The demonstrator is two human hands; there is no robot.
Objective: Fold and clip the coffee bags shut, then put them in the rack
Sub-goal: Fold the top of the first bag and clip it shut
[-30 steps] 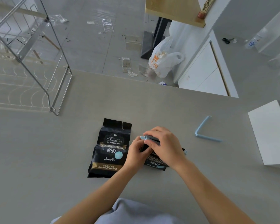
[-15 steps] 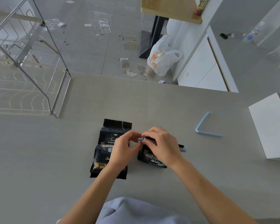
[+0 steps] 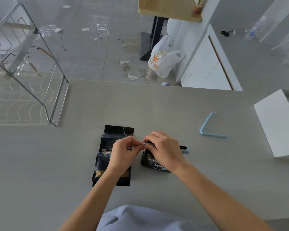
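Note:
Two black coffee bags lie on the grey table. The left bag (image 3: 107, 157) lies flat with its top unfolded. The right bag (image 3: 153, 163) has its top folded down under a light blue clip (image 3: 185, 150) that sticks out to the right. My right hand (image 3: 163, 150) presses on the fold and the clip. My left hand (image 3: 122, 152) pinches the clip's left end with its fingertips, above the left bag. A second light blue clip (image 3: 208, 129) lies open in a V to the right. The wire rack (image 3: 28, 90) stands at the left.
A white box (image 3: 280, 124) sits at the table's right edge. The table's far edge runs behind the bags; beyond it are the floor with scraps, a white plastic bag (image 3: 163, 59) and white cabinets (image 3: 207, 69).
My left hand has moved up from the folded bag's lower left to the clip's left end and now pinches it. My right hand stays on the fold.

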